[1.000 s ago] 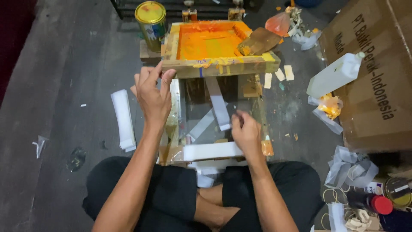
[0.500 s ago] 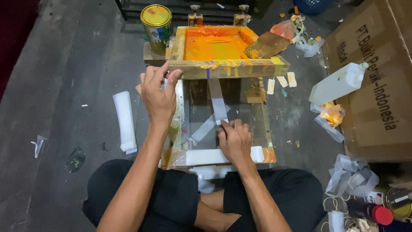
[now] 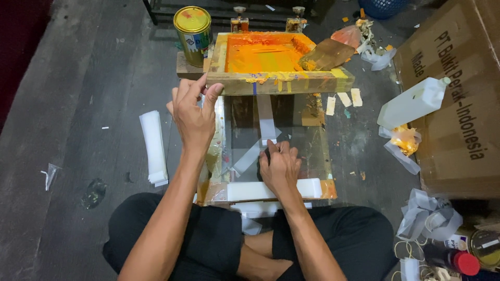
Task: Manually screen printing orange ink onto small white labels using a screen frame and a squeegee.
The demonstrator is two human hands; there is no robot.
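The left hand (image 3: 194,115) is raised with its fingers (image 3: 183,89) curled around the near left corner of the one wooden screen frame (image 3: 278,80), which is tilted up and coated with orange ink. The right hand (image 3: 279,167) lies flat, fingers loosely bent, pressing on something small and dark on the glass plate (image 3: 312,151); what it is cannot be told. That plate sits on the floor (image 3: 78,93) under and between both hands, crossed by strips of grey tape (image 3: 265,122).

Just below the right hand lies one white strip (image 3: 245,190) along the plate's near edge. Left of the left hand lies one stack of white sheets (image 3: 154,147). Beyond the left hand stands one yellow-lidded tin (image 3: 192,32), just beside the frame. On the frame's far right corner rests one brown squeegee (image 3: 327,53).

Well right of the right hand lies one white plastic jug (image 3: 411,101), leaning on one cardboard box (image 3: 458,93). Three small pale tags (image 3: 344,100) lie on the floor between the frame and the jug.
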